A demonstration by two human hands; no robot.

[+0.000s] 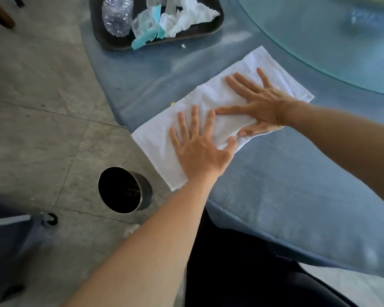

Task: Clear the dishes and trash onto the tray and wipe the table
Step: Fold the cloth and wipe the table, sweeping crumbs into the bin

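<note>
Right now both hands lie flat on a white cloth [211, 111] spread over the blue-covered surface [286, 178], near its curved edge. The left hand [197, 149] presses down on the nearer half of the cloth, fingers straight and fanned apart, thumb out to the side; nothing is gripped. The right hand [257, 103] rests on the farther half, palm down as well, fingers splayed and pointing toward the left hand, its index finger lying just beside the left hand's fingertips. The cloth is a long rectangle running diagonally under both palms, with one corner hanging slightly past the surface's edge below the left wrist. Beyond the hands, well apart from the cloth, a dark tray [208, 29] sits on the surface and holds a crushed clear plastic bottle [116, 15], a torn wrapper with light blue parts [149, 27] and crumpled white tissue [189, 17]. Between the tray and the right hand a small white crumb [183, 46] lies on the surface, and a tiny yellowish bit [173, 104] sits just beside the cloth's far long edge, ahead of the left hand's fingers. Past the right hand, a round glass turntable [319, 41] covers the surface. Off the left forearm's outer side, down on the grey tiled floor [42, 107], stands a round metal bin [123, 189] with a dark inside.
</note>
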